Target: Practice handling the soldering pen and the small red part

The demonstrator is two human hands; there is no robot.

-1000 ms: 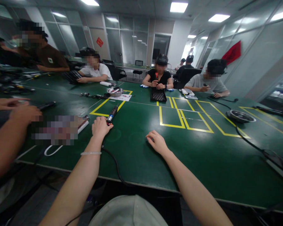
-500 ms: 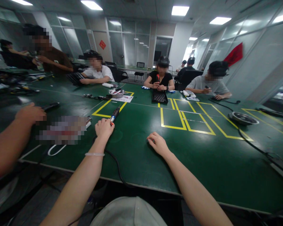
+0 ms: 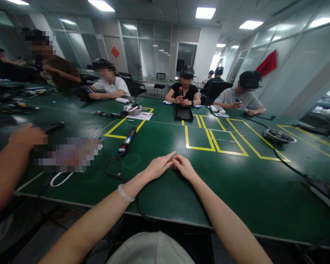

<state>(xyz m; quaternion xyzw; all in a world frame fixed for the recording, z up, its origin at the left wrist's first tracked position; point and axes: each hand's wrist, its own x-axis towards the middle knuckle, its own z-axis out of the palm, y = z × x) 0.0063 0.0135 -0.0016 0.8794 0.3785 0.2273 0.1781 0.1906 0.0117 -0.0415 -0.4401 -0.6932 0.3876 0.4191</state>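
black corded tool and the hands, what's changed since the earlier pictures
The left hand let go of the black corded tool and moved right, in to the right hand. The tool still lies on the green table; the right hand stayed about where it was.

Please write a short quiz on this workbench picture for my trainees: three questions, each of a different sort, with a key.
1. Multiple choice: where is the electric screwdriver?
a) In the black tray
b) On the green table, to the left of the wearer's hands
c) On the white paper

2. True or false: the wearer's left hand is gripping the electric screwdriver.

3. Fill in: a pale bracelet circles the wearer's ____ wrist.

Key
1. b
2. False; the left hand is next to the right hand, apart from the electric screwdriver.
3. left
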